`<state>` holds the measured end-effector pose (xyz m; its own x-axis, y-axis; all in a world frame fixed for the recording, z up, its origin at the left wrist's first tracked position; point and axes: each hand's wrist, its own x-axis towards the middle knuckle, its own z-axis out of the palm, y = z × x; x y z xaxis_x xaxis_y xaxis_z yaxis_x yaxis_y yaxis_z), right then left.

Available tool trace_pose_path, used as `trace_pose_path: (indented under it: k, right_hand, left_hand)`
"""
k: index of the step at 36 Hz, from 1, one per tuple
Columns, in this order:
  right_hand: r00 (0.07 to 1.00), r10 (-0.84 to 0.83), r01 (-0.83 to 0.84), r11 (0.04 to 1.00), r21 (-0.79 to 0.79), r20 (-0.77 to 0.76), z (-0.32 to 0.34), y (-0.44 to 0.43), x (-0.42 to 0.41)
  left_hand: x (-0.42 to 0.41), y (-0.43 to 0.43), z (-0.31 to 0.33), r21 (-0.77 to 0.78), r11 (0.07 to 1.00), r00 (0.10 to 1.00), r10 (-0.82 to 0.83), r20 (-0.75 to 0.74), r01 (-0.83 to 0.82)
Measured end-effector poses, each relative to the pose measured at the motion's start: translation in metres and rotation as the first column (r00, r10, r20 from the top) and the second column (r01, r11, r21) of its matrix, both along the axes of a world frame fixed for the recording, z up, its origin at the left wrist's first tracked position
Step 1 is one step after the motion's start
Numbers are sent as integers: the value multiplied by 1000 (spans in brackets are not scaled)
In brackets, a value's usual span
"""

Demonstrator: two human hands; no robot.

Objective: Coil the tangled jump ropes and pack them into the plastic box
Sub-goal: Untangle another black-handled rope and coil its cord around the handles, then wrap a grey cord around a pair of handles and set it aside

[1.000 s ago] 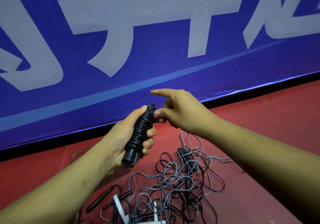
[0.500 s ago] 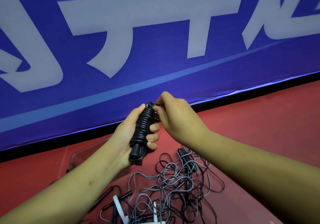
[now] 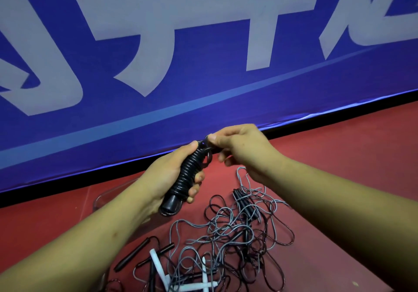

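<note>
My left hand (image 3: 167,176) grips a black jump rope (image 3: 186,176) whose cord is wound tightly round its handles, held upright and tilted above the floor. At the bundle's top end my right hand (image 3: 239,149) pinches the cord's loose end. Below them a tangle of grey and black jump ropes (image 3: 235,235) lies on the red floor, with loose black handles (image 3: 133,255) and white handles (image 3: 158,266) at its left. The clear plastic box (image 3: 106,195) sits behind my left forearm, mostly hidden.
A blue banner with large white characters (image 3: 203,54) stands upright along the far side of the red floor (image 3: 339,156). A black strip (image 3: 339,115) runs along its foot.
My right hand has drawn in from an outstretched pointing pose and now pinches the cord at the top of the bundle. My left hand has kept its grip, raising the bundle slightly.
</note>
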<state>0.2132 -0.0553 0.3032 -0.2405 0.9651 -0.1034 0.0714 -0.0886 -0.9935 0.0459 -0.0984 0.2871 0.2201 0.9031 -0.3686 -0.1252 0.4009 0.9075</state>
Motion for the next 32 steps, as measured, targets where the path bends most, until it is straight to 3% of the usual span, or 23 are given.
trace_pose_path:
  k: [3,6,11,16,22,27,32]
  right_hand:
    - [985,-143,137,989,-62,-102,3,5,5]
    - [966,-177,154,979,-132,-190,3,5,9]
    - [984,-80,58,989,-136,-160,-3,6,10]
    - [958,-207,145,947,-286,-201,-18,12,12]
    - [956,-283,230,887,-400,-78,-46,28,0]
    - [967,-254,229,861,-455,6,-85,54,-19]
    - [957,-279,280,810,-516,83,-155,78,-40]
  left_hand:
    - [3,-3,4,-31,998,997,50,61,-48]
    - [2,0,5,-31,997,993,75,91,-72]
    - [-2,-3,-1,48,997,998,67,8,-67]
    - [-16,3,-6,-33,999,989,39,142,-35]
    - [-28,15,-42,-43,999,987,-27,-159,21]
    - [-41,43,-89,13,999,910,-37,-413,46]
    - [-46,65,-155,33,999,826,-9,-564,34]
